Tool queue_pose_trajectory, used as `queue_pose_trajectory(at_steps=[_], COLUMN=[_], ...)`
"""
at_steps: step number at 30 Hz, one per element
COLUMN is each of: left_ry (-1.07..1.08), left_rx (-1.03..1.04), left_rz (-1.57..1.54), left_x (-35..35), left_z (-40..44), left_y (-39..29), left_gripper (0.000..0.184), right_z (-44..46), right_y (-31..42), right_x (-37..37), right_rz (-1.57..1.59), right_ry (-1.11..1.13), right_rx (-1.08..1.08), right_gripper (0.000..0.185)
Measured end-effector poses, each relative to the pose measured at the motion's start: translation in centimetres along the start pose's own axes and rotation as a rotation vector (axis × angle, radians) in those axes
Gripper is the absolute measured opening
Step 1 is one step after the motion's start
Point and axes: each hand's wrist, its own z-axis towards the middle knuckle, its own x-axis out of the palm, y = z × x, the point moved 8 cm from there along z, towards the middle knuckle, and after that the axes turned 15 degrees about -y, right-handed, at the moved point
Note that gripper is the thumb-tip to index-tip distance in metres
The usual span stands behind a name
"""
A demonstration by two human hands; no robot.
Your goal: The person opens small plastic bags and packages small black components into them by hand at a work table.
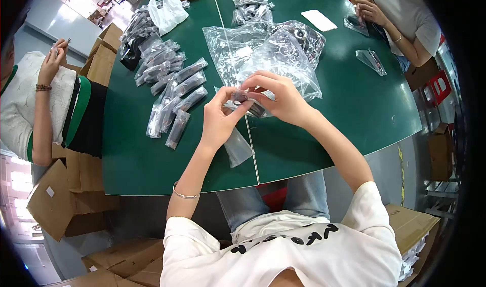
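Over the middle of the green surface (pixel 293 153), toward its near edge, the left hand (pixel 217 120) has its grip pinched on a small dark item (pixel 239 98). The right hand (pixel 281 97) has its fingertips beside the item; whether that grip is clamped, I cannot tell. With so little to pinch, a slip of the left thumb could drop the item onto the large clear bag (pixel 248 59) just beyond, whose glossy folds could hide it. A loose clear bag (pixel 238 148) shows below the left hand, near the near edge; a brushing forearm could drag it off. Toward the left edge, wrapped packets (pixel 190 79) overlap loosely, so a knock could make them slide.
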Motion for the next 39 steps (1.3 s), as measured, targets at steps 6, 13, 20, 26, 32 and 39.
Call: queue_pose_trajectory(at_steps=[6,13,20,26,32,39], left_ry=[-0.057,-0.19,-0.207,-0.229,-0.281,-0.26], left_rx=[-0.079,-0.149,0.017,0.291,0.231,-0.045], left_rz=[-0.173,-0.369,-0.16,-0.015,-0.241,-0.322], left_x=[-0.7,-2.4,-3.1,-4.3,-4.9,-4.3], left_z=[0.2,0.9,0.9,0.1,0.0,0.7], left_y=[0.3,0.7,-1.7,-4.7,-4.7,-2.9], left_gripper=[0.01,0.005,0.008,0.009,0.013,0.018], right_z=[0.3,-0.2,0.7,0.9,0.7,0.7], right_y=[0.6,1.6,2.1,3.9,4.0,3.4], right_x=[-0.9,-0.2,-2.8,-4.0,-4.1,-3.8], right_rz=[0.147,-0.023,-0.056,0.005,0.002,-0.034], right_ry=[-0.025,0.05,-0.107,-0.202,-0.225,-0.231], right_rx=[0.082,-0.097,-0.114,-0.145,-0.143,-0.101], right_gripper=[0.019,0.015,0.011,0.012,0.017,0.014])
